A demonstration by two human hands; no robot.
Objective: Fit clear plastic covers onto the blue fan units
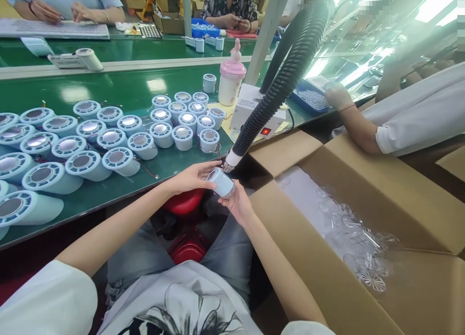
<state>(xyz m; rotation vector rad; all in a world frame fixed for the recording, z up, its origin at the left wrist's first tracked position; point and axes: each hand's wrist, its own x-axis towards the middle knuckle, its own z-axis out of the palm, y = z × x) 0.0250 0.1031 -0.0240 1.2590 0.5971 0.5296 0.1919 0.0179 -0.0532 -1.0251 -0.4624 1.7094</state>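
Observation:
A light blue cylindrical housing [220,182] is held tilted above my lap, just off the table's edge. My left hand [196,177] grips its upper left end with thumb and fingers. Around the lower right end, where a clear part seems to sit, the fingers of my right hand [238,203] are closed. The metal-tipped end of a black corrugated hose [269,95] hangs right by the housing's top; whether they touch I cannot tell. Many similar light blue housings [118,159] stand in rows on the green table to the left, some with thin wires.
An open cardboard box [290,233] with clear plastic pieces [348,228] stands at right. A white device [250,109] with a red switch and a pink-lidded bottle [231,83] stand behind the hose. Co-workers sit across the table; another person's arm [358,129] reaches in at right.

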